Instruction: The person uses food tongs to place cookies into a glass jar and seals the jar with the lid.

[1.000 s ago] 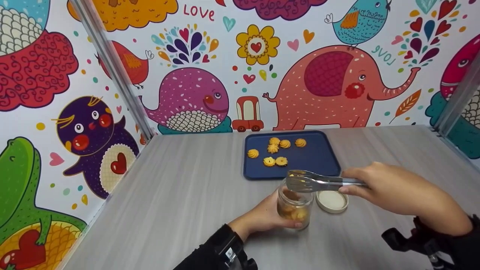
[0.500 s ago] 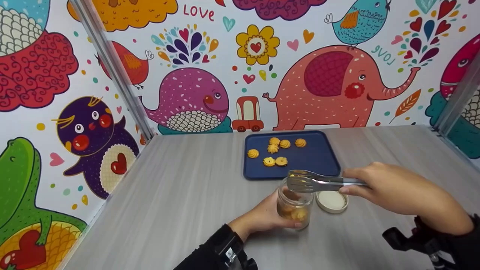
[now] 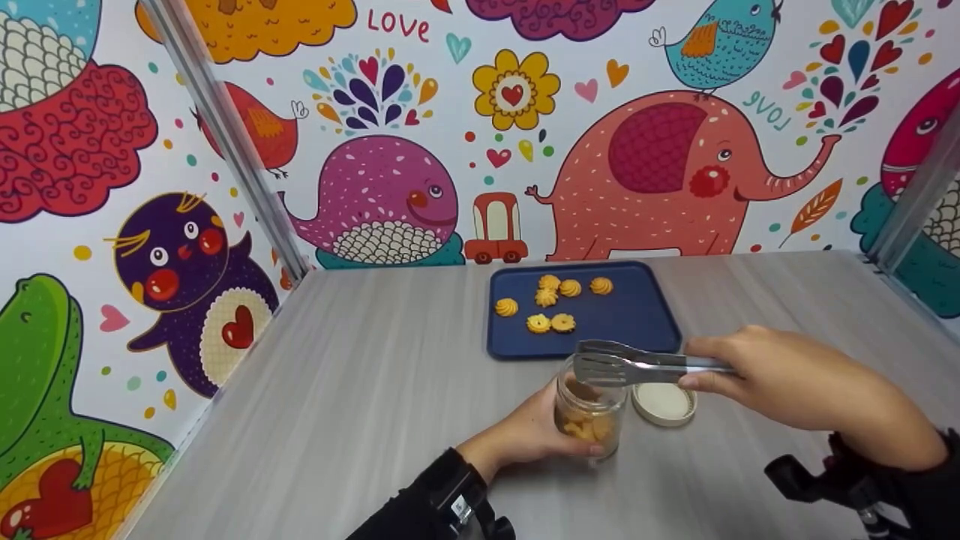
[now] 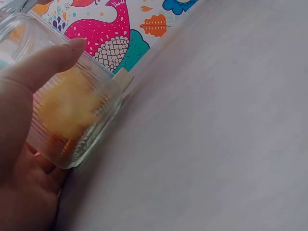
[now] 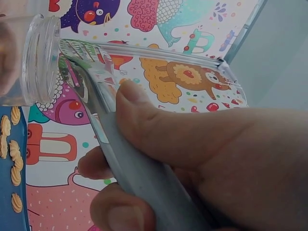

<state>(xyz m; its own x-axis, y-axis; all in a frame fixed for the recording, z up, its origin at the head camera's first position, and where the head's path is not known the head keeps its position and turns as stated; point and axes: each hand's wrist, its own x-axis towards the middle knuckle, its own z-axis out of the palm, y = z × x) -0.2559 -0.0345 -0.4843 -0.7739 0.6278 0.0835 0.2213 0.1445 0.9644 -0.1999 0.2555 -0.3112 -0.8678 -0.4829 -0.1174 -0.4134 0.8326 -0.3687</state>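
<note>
My left hand (image 3: 525, 436) grips a small ribbed glass jar (image 3: 589, 420) standing on the table, with several yellow cookies inside. In the left wrist view the jar (image 4: 72, 106) fills the left side with my thumb (image 4: 43, 62) lying across it. My right hand (image 3: 780, 375) holds metal tongs (image 3: 645, 361), whose tips hover just over the jar's mouth with nothing seen between them. In the right wrist view, thumb and fingers of that hand (image 5: 192, 159) wrap the tongs (image 5: 96, 96) next to the jar's rim (image 5: 38, 57).
The jar's cream lid (image 3: 664, 403) lies flat just right of the jar. Behind it sits a dark blue tray (image 3: 637, 315) carrying several piped cookies (image 3: 538, 323). Cartoon-printed walls close the grey table (image 3: 360, 375) at left, back and right.
The yellow cookie seen between the tong tips over the jar is gone from them now. Both hands have stayed almost in place.
</note>
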